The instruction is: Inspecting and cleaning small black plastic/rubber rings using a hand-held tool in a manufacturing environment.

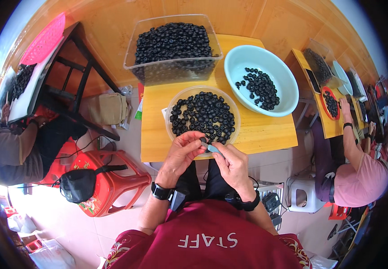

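1. Pinching one small black piece (203,140) at the frame's centre, your left hand (181,154) has thumb and fingertips nearly together; your right hand (235,168) curls round a pale blue tool (214,149); whether its tip touches the piece, you cannot tell.
2. A loose pinch could drop the piece; a slanting push could drive the tip into your left fingertips.
3. Your clear round tray (236,107) sits near the yellow table (268,134)'s front edge; a low wrist could tip it.
4. Room lies right of centre, below the light-blue basin (293,89); the clear tub (176,74) bounds you at upper middle.
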Available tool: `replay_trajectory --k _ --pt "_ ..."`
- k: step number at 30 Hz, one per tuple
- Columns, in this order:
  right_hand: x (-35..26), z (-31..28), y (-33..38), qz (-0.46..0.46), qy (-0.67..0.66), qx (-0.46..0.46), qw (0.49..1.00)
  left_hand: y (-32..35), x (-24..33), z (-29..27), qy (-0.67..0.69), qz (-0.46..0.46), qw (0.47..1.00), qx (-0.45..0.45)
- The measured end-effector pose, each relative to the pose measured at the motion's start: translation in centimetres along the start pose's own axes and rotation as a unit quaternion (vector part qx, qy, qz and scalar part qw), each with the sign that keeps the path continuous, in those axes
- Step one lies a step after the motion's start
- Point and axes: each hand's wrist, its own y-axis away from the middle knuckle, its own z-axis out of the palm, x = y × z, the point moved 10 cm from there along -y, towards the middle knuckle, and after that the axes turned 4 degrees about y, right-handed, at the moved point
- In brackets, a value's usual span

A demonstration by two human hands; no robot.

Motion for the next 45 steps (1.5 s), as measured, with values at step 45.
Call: replay_trajectory --k 45 --pt "4.9 -1.9 0.6 0.078 0.088 0.034 0.992 1.5 -0.4 3.1 0.084 -0.065 0.991 -0.077"
